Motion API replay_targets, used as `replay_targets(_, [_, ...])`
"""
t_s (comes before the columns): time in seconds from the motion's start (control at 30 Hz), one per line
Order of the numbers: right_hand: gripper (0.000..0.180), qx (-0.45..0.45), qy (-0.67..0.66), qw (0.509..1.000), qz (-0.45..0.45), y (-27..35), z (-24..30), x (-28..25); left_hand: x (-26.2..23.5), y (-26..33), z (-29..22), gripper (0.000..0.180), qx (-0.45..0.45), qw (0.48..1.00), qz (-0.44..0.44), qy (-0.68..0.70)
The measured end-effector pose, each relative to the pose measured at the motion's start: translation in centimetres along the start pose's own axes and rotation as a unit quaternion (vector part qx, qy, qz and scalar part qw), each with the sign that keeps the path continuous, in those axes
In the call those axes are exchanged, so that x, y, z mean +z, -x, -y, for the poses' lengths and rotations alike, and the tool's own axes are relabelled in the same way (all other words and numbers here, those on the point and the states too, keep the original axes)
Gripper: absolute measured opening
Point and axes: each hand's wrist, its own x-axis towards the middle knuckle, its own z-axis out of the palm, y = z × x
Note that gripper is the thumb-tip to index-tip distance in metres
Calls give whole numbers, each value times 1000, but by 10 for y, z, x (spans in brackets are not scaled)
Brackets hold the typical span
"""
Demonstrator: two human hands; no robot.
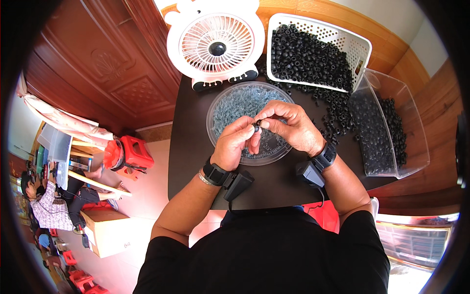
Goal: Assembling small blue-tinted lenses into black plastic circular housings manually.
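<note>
Both my hands meet over a round clear tray [211, 128] heaped with small blue-grey translucent pieces [235, 104]. My left hand [236, 139] is closed, pinching a small black ring-shaped part [256, 127] between thumb and fingers. Thumb and forefinger of my right hand [290, 125] come together at the top of that same part. Whether a small blue-grey piece sits between the right fingertips is too small to tell. Each wrist wears a black strap with a box-shaped device on it.
A white fan [215, 41] stands behind the tray. At the back right, a white perforated basket [360, 44] holds many black parts. Loose black parts [338, 115] spill across the dark table [196, 181] toward a clear bin [416, 142]. Red stools [134, 152] and a seated person are left.
</note>
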Motion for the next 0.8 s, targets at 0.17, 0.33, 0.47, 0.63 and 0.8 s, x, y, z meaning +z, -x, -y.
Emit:
replay_targets(0.17, [7,10,-17,1000,-16,0,-1,4,0,0,0,24,-1,1000,-4,12])
replay_targets(0.33, [7,-10,16,999,-27,0,-5,6,-1,0,0,23,-4,1000,-9,6])
replay_targets(0.47, [7,-31,31,999,-30,0,-4,7,1,0,-2,23,-11,1000,-17,1])
replay_targets(0.63, [8,-28,22,999,-35,0,-7,7,-1,0,-2,22,-5,1000,-9,13])
replay_targets(0.8, [9,-39,-3,998,-40,1,-9,10,-2,0,-3,23,-4,1000,-13,14])
